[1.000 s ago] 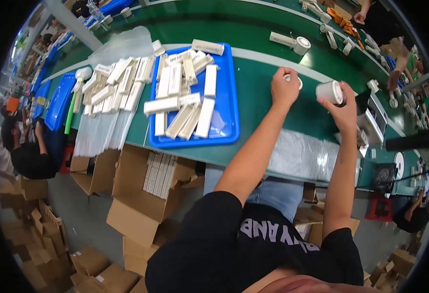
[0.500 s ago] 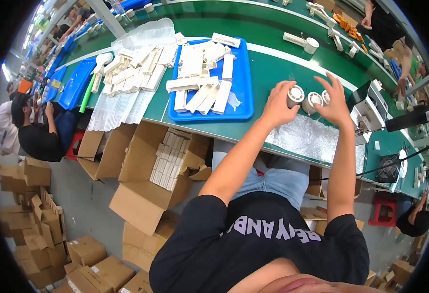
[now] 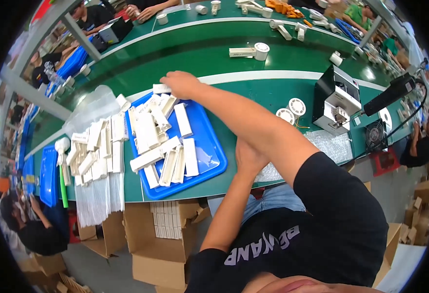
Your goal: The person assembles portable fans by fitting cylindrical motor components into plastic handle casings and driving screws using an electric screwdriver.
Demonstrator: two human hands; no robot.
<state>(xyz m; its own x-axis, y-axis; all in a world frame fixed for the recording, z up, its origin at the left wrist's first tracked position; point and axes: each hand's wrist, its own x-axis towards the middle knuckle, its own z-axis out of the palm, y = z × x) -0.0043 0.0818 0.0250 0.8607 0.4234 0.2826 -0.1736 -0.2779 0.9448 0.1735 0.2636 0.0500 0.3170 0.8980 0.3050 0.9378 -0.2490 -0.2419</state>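
Observation:
My right hand (image 3: pixel 182 85) reaches across to the far edge of the blue tray (image 3: pixel 218 168). Its fingers are closed on the end of a white plastic handle shell (image 3: pixel 161 89). More white handle shells (image 3: pixel 147 131) lie heaped in the tray. Under my right forearm, my left hand (image 3: pixel 249 157) is bent inward, and its fingers are hidden, so whatever it holds cannot be made out. To the right of my arms stand two round white fan heads (image 3: pixel 296 106), with thin wires beside them.
A pile of handle shells (image 3: pixel 95 151) lies on plastic sheeting at left. Bubble wrap (image 3: pixel 329 145) covers the bench front, near a black-and-silver machine (image 3: pixel 336 100) and a black screwdriver-like tool (image 3: pixel 389 95). A handle with fan head (image 3: pixel 261 52) lies on the green belt. An open carton (image 3: pixel 158 261) stands below.
My right hand has left the fan heads and swung far left to a handle shell at the tray. My left hand has drawn back under the right forearm. The view has turned left.

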